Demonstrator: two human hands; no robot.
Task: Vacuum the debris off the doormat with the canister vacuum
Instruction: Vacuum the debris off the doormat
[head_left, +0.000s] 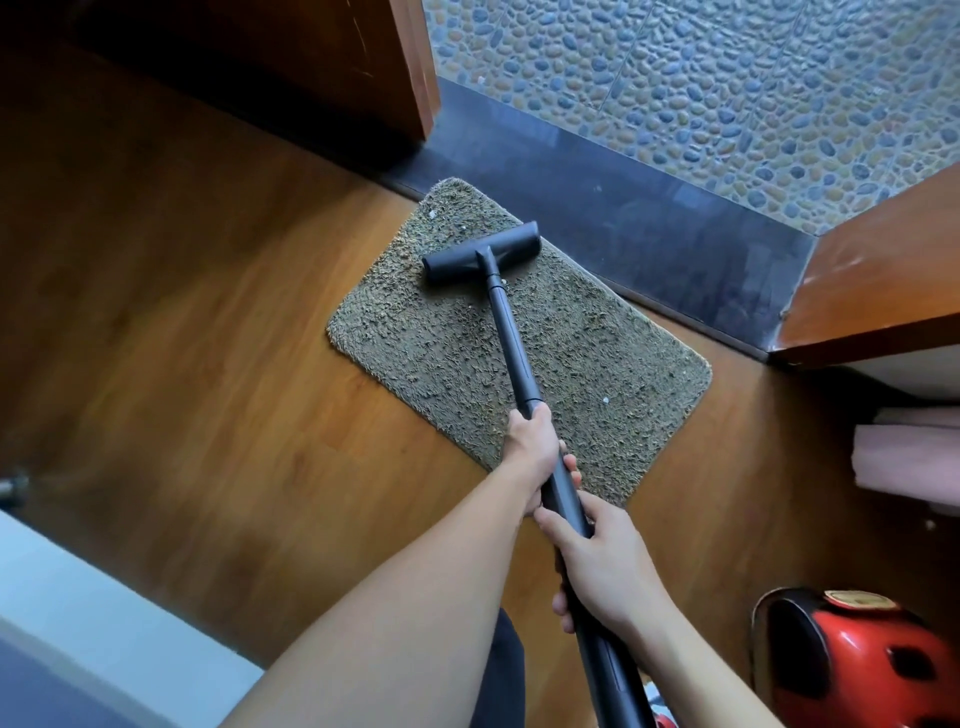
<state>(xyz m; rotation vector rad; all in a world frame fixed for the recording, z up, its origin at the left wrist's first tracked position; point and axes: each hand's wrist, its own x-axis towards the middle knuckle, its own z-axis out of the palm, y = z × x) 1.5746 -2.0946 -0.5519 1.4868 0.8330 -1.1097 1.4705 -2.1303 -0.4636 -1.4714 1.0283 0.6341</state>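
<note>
Now both hands' fingers (570, 470) grip wand (511, 338), nozzle (480, 259) on doormat (597, 364)

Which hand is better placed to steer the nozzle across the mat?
Probably the left hand: it grips the wand lower, nearer the nozzle on the mat; the right hand holds higher.

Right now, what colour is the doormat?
Olive-brown, shaggy doormat with pale specks; head view shows it best.

Both hands grip a black wand (511, 338), left hand (532, 449) farther along, right hand (605, 564) nearer. Its floor head (480, 260) rests on the far part of a shaggy mat (597, 374) with pale specks (605, 400), on a wood floor (182, 338) beside a dark threshold (649, 228).
</note>
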